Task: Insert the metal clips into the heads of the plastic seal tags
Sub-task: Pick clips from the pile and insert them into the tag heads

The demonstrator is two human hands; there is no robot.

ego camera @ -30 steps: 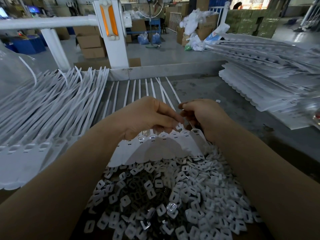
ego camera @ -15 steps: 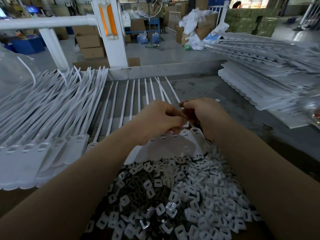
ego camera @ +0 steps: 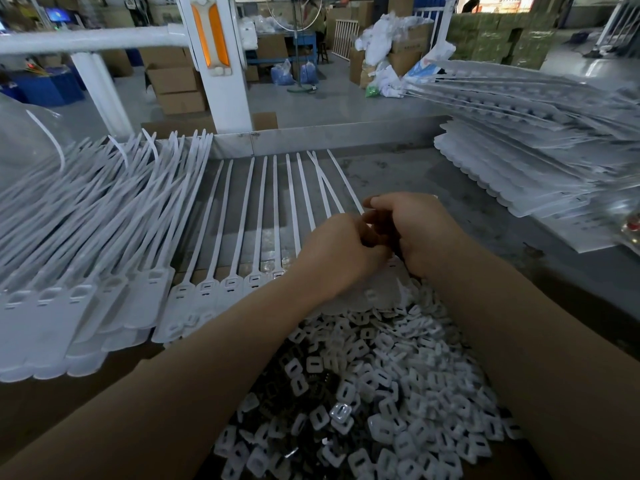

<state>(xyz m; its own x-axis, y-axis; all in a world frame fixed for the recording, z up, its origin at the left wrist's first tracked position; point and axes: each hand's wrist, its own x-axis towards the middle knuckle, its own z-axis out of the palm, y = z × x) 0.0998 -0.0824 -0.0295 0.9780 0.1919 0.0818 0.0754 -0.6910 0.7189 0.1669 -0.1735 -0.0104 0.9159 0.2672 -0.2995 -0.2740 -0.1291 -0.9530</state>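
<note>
Both hands meet over the heads of a joined row of white seal tags [ego camera: 242,282] lying flat on the grey table [ego camera: 485,216]. The left hand [ego camera: 337,252] and right hand [ego camera: 420,230] have their fingers curled together, touching; what they pinch is hidden. Loose clips [ego camera: 398,393] lie heaped just below.

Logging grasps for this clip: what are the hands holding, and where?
Left hand and right hand meet curled over the white plastic seal tags; any held item is hidden.
</note>
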